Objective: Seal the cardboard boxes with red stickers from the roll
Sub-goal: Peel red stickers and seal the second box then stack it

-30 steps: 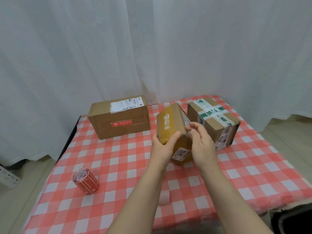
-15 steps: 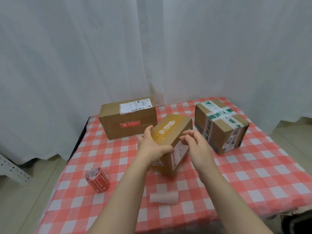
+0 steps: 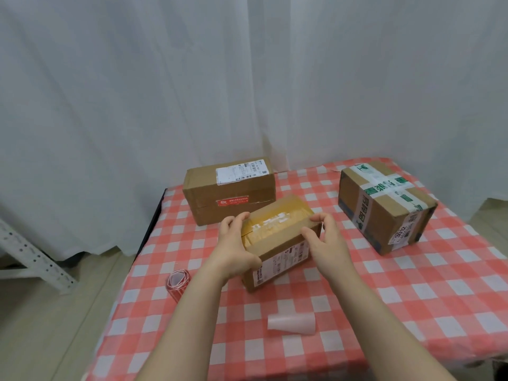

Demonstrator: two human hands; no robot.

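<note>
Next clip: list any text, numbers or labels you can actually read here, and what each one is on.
"3012": on the white label at the near end of the right box.
On that box's white tape: green print, blurred, unreadable.
On the back box, the red sticker: white print, too blurred.
Its white shipping label: too small.
On the middle box, the side label: too small.

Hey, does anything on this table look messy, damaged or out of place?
Two small things. The small box held by the left hand and right hand has ragged white tape remnants across its top. A loose curled piece of pale paper lies on the tablecloth in front of it.
</note>
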